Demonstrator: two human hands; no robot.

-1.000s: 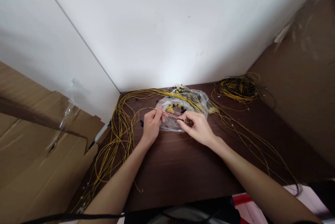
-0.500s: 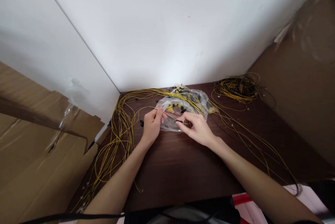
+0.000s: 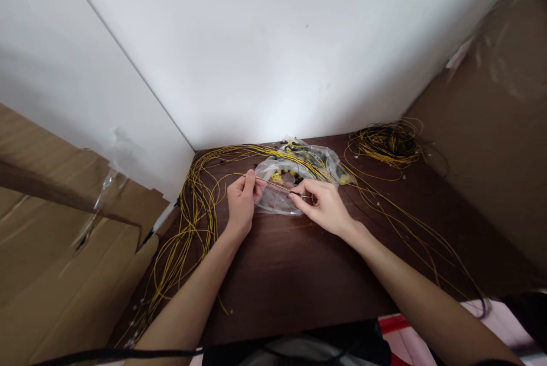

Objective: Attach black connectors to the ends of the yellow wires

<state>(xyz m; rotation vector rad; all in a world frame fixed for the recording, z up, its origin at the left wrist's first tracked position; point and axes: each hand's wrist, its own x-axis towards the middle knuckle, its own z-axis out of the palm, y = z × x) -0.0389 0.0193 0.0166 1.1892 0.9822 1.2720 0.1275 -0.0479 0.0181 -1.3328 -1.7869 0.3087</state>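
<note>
A thin yellow wire (image 3: 276, 184) runs taut between my two hands, above a clear plastic bag (image 3: 273, 203). My left hand (image 3: 243, 198) pinches it between thumb and fingers. With thumb and forefinger, my right hand (image 3: 320, 203) grips a small black piece (image 3: 294, 192) on the wire; its exact kind is too small to tell. Small yellow and black parts (image 3: 280, 176) lie in the bag just beyond my hands. A long bundle of yellow wires (image 3: 200, 183) arches behind the bag and hangs down on the left.
A coiled heap of yellow and black wires (image 3: 387, 142) lies at the back right. Loose wires (image 3: 410, 218) trail toward the front right. Cardboard (image 3: 487, 143) stands on the right, more cardboard (image 3: 55, 263) on the left. A white wall (image 3: 273, 58) closes off the dark brown table (image 3: 273, 275).
My left hand has moved slightly left and up, so a longer stretch of wire shows between the hands. My right hand stays nearly in place, still on the black piece.
</note>
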